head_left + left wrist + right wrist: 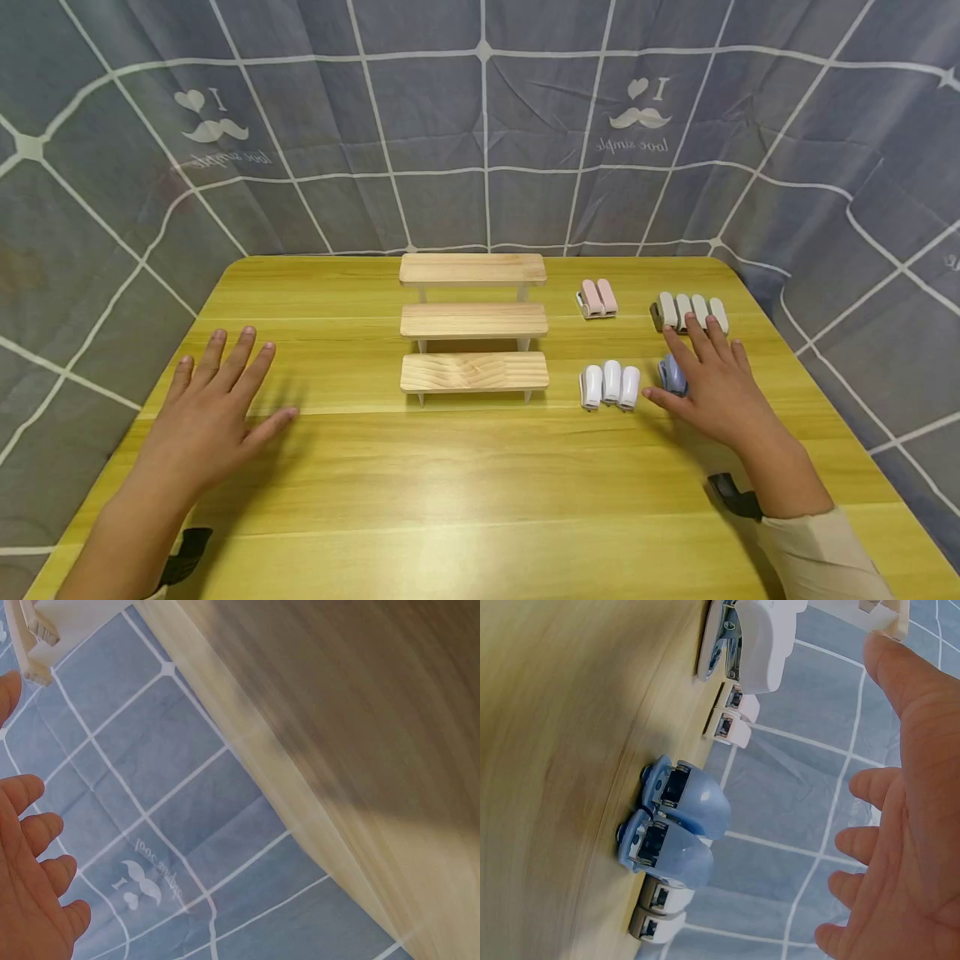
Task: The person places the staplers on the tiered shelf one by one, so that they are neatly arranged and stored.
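My left hand [210, 417] hovers over the left side of the table with straight, spread fingers and holds nothing. On the right, my right hand [716, 396], also spread and holding nothing, hovers above the blue clips [673, 375] and partly hides them in the head view. Two blue clips show side by side in the right wrist view. Left of that hand stand three white clips [611, 385]. Two pink clips [598, 298] sit farther back. Beyond the right fingertips is a row of several off-white clips [682, 310] with brownish backs.
A three-step wooden stand [474, 372] on pale legs occupies the middle of the wood-grain table [442, 483]. Grey-blue checked curtain [435, 108] encloses the back and both sides. Dark straps [733, 496] circle my wrists.
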The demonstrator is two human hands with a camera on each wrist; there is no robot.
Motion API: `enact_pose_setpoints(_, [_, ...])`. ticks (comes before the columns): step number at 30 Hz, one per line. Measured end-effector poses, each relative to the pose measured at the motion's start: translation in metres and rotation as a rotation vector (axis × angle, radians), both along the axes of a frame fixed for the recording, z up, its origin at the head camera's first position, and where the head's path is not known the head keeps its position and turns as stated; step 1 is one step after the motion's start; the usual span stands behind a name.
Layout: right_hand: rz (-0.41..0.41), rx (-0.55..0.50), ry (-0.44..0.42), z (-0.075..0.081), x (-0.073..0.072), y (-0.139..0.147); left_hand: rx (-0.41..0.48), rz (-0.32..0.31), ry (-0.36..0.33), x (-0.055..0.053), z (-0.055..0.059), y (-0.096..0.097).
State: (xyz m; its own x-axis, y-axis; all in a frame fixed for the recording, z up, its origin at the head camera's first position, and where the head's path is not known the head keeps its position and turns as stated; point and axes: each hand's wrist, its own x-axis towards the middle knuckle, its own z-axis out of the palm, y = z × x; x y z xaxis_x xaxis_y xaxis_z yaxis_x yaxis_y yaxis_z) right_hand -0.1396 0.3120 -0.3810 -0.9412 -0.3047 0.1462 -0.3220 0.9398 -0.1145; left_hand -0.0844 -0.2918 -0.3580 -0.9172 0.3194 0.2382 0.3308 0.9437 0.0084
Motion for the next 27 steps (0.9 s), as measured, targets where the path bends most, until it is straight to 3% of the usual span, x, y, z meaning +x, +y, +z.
enact_pose_setpoints(13, [0.013,-0.023,0.023,-0.003,-0.001,0.001,0.002,-0.011,0.001,-0.003,0.001,0.006])
enact_pose_setpoints(21, [0.119,-0.124,0.100,-0.007,-0.002,0.001,-0.008,-0.026,0.009,-0.005,0.004,0.019])
enact_pose_setpoints(27, [0.175,-0.170,0.123,-0.007,-0.004,-0.003,0.009,-0.053,0.036,-0.005,-0.001,0.029])
